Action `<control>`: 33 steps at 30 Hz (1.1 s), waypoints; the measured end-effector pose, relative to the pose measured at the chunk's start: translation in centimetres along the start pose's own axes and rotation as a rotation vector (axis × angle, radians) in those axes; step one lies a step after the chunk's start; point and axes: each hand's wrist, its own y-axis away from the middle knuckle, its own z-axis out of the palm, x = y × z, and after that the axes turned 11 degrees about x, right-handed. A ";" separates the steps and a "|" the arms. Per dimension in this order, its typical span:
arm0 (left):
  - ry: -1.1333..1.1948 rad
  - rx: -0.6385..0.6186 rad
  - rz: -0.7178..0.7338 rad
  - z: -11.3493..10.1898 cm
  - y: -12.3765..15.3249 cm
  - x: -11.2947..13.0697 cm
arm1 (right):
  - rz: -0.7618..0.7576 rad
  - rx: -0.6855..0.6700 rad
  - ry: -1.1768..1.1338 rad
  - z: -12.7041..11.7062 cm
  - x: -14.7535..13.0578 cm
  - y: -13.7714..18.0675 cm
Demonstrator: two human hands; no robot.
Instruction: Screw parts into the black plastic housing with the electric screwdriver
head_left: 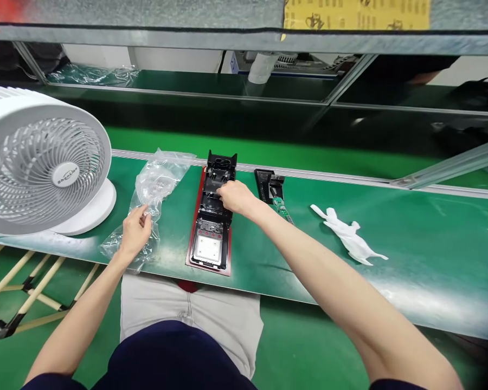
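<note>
The badge on the one white fan (44, 162), left of the left hand (135, 232), bore writing too small to read, as did the yellow sheet (355, 13) cut off at the top edge. The left hand pinched one clear bag (156, 187) between thumb and fingers. The right hand (236, 196) lay curled on the black frame (213, 216) between both hands, its fingertips hidden; a smaller black part (269, 185) and one white glove (347, 233) lay to its right.

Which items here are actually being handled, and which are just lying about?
In hand:
- black housing, under the right hand
- clear plastic bag, held by the left hand

Lying about:
- white fan
- white glove
- small black part
</note>
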 end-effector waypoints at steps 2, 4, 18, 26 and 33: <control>0.010 0.009 0.001 0.4 -0.5 0.3 | -0.029 0.013 0.016 -0.3 0.4 -0.3; 0.024 0.032 0.022 0.8 -1.4 0.9 | -0.044 0.042 0.032 -1.1 0.9 -0.5; -0.028 0.097 0.335 8.6 -7.8 3.2 | -0.253 0.665 -0.060 0.9 5.7 3.3; -0.049 0.044 0.412 14.1 -12.9 3.6 | -0.266 0.700 -0.137 1.0 8.4 2.2; -0.195 -0.333 0.211 26.9 -24.6 5.9 | 0.165 0.206 -0.184 -2.7 16.7 -6.4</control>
